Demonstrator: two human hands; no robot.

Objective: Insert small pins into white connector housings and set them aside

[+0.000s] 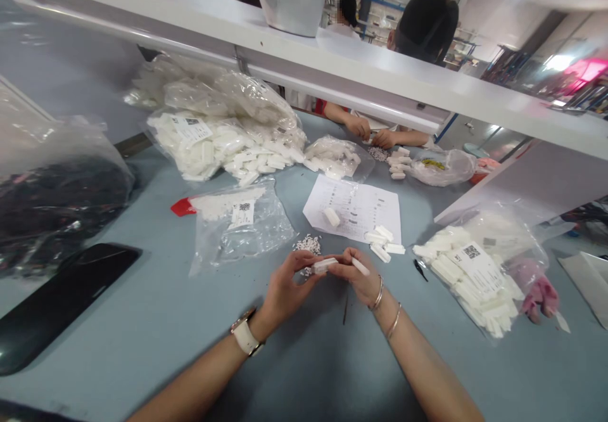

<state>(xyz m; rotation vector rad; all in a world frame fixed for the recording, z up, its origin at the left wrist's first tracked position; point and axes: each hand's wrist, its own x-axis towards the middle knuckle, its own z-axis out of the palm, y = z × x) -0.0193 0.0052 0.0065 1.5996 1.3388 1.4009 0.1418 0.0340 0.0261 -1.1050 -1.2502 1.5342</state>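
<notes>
Near the middle of the blue-grey table, my left hand (288,286) pinches a small white block (325,265) between thumb and fingers. My right hand (357,276) touches the right end of the same block with its fingertips, and a second white piece (361,267) sticks out from between its fingers. Just behind my hands lies a pile of tiny white parts (308,244). A printed sheet (351,203) lies beyond, with a white piece (331,217) on it and several white pieces (381,241) at its lower right corner.
Bags of white pieces (204,149) lie at the back left, another bag (475,270) at the right. A flat clear bag (242,225) and a black tray (61,301) are on the left. Across the table, another person's hands (370,132) work under a white shelf (380,70).
</notes>
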